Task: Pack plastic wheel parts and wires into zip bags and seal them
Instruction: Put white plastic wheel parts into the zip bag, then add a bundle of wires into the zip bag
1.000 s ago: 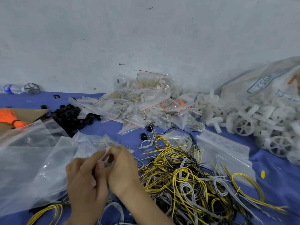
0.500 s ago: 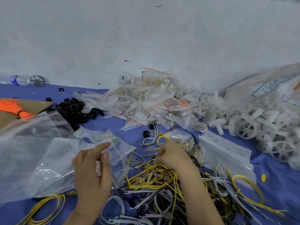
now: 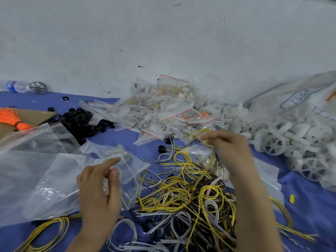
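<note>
- The blue cloth [image 3: 309, 211] runs far to the pale wall [image 3: 163, 33]. Bare stretches show at the near right and in a strip on the far side of the small zip bag [image 3: 132, 171].
- The left is hemmed in by large clear bags [image 3: 31, 171]. Beyond them are a heap of black rings [image 3: 78, 122], cardboard [image 3: 34, 115] and an orange bundle [image 3: 11, 117].
- A mound of filled zip bags [image 3: 163, 113] sits far centre. White wheel parts [image 3: 291, 142] are piled on the right against a printed sack [image 3: 300, 95].
- The wire pile [image 3: 190, 199] takes up the near centre, between the two forearms.
- The left hand [image 3: 98, 191] pinches the small zip bag's left edge between thumb and straight forefinger. The bag spreads right of the grip, partly over the pile's left fringe, with its long axis running from far left to near right.
- The right hand [image 3: 231, 148] is blurred and raised above the far side of the pile. Its fingers curl round a yellow wire [image 3: 209, 160].
- That wire hangs from the fingertips down and nearward, its long axis close to upright in view and its lower end lost among the pile.
- The two hands are well apart, with the small zip bag to the left of the lifted wire.
</note>
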Tool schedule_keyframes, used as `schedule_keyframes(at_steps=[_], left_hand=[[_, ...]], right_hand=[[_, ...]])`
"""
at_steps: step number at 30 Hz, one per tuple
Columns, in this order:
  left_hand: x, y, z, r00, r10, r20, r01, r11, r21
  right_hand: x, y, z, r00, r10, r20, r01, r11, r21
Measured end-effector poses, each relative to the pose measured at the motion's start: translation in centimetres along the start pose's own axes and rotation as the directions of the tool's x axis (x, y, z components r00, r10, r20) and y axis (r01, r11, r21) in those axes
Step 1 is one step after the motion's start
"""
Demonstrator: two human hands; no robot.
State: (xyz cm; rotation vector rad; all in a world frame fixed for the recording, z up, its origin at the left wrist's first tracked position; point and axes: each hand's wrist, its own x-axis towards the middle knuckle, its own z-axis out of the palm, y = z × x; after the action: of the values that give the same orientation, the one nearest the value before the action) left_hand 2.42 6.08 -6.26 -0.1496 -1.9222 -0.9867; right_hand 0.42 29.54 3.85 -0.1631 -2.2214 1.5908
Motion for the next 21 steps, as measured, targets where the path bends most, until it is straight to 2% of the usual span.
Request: schedule_keyframes(at_steps=[2, 4, 6, 8, 10, 13, 16, 19, 21], left_hand=[[0.0, 0.0, -0.1, 1.000, -0.006, 0.005, 0.006, 1.000, 0.002], [0.0, 0.0, -0.1, 1.000, -0.006, 0.007, 0.006, 1.000, -0.005], [0.0, 0.0, 0.0, 1.000, 0.004, -0.002, -0.004, 1.000, -0.005], [-0.1, 0.1, 0.1, 1.000, 0.001, -0.009, -0.001, 1.000, -0.004], [-0.1, 0.0, 0.1, 1.000, -0.017, -0.007, 0.017, 1.000, -0.004], [-0.3, 0.0, 0.0, 1.000, -0.020, -0.006, 0.020, 1.000, -0.002], [-0.2, 0.0, -0.1, 1.000, -0.027, 0.002, 0.027, 1.000, 0.002], [-0.1, 0.1, 0.0, 0.999, -0.034, 0.004, 0.034, 0.999, -0.010], [0.0, 0.1, 0.0, 0.999, -0.035, 0.007, 0.035, 0.999, -0.023]], right_hand=[[-0.1, -0.3, -3.1, 0.994, -0.004, -0.109, 0.012, 0.997, 0.071], [-0.5, -0.2, -5.9, 0.981, 0.011, -0.192, 0.000, 0.998, 0.059], [-0.9, 0.5, -7.8, 0.956, 0.022, -0.292, -0.055, 0.993, -0.105], [-0.7, 1.4, -8.5, 0.935, 0.029, -0.352, -0.165, 0.917, -0.363], [0.1, 2.6, -8.1, 0.944, 0.102, -0.313, -0.253, 0.835, -0.489], [1.2, 4.2, -6.3, 0.935, 0.324, -0.143, -0.345, 0.740, -0.578], [1.7, 5.7, -4.4, 0.901, 0.433, -0.006, -0.318, 0.653, -0.688], [1.6, 6.5, -3.8, 0.896, 0.441, 0.044, -0.295, 0.667, -0.685], [1.6, 6.0, -4.1, 0.941, 0.338, -0.003, -0.272, 0.751, -0.602]])
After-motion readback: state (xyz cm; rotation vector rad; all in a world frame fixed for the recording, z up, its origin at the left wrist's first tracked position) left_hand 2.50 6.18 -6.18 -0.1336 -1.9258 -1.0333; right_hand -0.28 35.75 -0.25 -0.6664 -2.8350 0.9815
